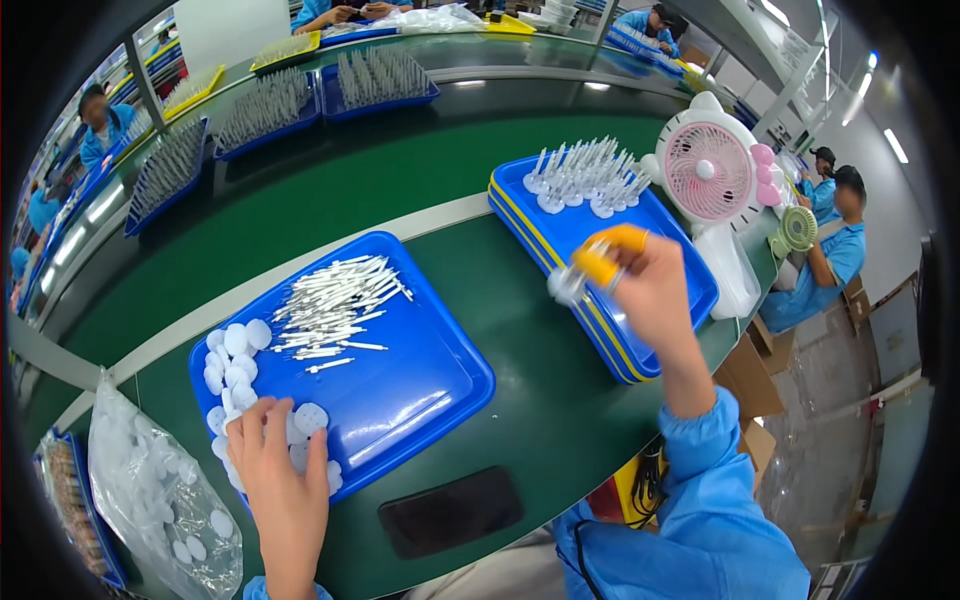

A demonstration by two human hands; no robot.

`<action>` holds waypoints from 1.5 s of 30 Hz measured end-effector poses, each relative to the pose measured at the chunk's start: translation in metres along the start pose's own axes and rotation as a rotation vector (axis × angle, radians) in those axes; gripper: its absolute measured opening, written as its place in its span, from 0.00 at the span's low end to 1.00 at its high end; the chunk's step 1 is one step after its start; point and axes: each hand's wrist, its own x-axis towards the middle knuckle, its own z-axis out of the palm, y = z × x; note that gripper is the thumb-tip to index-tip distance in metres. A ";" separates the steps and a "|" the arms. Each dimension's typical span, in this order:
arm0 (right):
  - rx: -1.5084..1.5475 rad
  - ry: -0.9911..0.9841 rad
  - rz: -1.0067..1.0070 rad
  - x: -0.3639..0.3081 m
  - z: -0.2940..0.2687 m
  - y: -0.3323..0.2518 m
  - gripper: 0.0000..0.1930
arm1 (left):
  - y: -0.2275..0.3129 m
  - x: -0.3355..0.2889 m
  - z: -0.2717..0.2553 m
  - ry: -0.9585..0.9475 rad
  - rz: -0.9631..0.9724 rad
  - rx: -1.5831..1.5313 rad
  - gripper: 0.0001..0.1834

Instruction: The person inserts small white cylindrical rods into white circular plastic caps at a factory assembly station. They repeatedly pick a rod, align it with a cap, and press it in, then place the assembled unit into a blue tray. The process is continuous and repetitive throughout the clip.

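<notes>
My left hand (275, 480) is over the near left corner of a blue tray (430, 400), thumb and fingers apart, resting among round white discs (238, 340). Thin white sticks (335, 305) are heaped toward the far side of that tray. My right hand (645, 290), with yellow finger covers on its fingertips, pinches a small clear-and-white disc-based piece (567, 286), which is blurred. It hovers above the left edge of a stack of blue and yellow trays (620, 330). Upright stemmed pieces with round white bases (590, 175) stand at the far end of the top tray.
A dark phone (450, 512) lies at the bench's near edge. A plastic bag of white discs (155, 490) is at left. A pink-and-white fan (708, 165) stands beyond the stacked trays. Across the green conveyor (400, 160) are filled trays (375, 85); other people work around.
</notes>
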 end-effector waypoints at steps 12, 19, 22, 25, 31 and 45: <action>-0.659 0.270 -0.018 0.094 -0.020 0.073 0.11 | -0.004 0.004 0.007 0.023 0.085 0.010 0.16; -0.869 0.399 -0.169 0.080 0.001 0.050 0.18 | -0.007 0.007 0.002 0.001 0.085 0.020 0.19; -0.652 0.134 -0.331 0.036 0.052 0.001 0.14 | -0.008 0.010 0.001 -0.040 0.103 0.041 0.19; -0.512 -0.334 -0.569 -0.006 0.115 -0.035 0.11 | -0.013 0.012 0.005 -0.066 0.106 0.017 0.20; -0.426 -0.452 -0.681 -0.029 0.218 -0.054 0.11 | -0.012 0.012 0.007 -0.017 0.070 -0.080 0.18; -0.365 -0.647 -0.508 -0.049 0.145 -0.044 0.15 | -0.014 0.006 0.005 0.090 -0.030 -0.367 0.12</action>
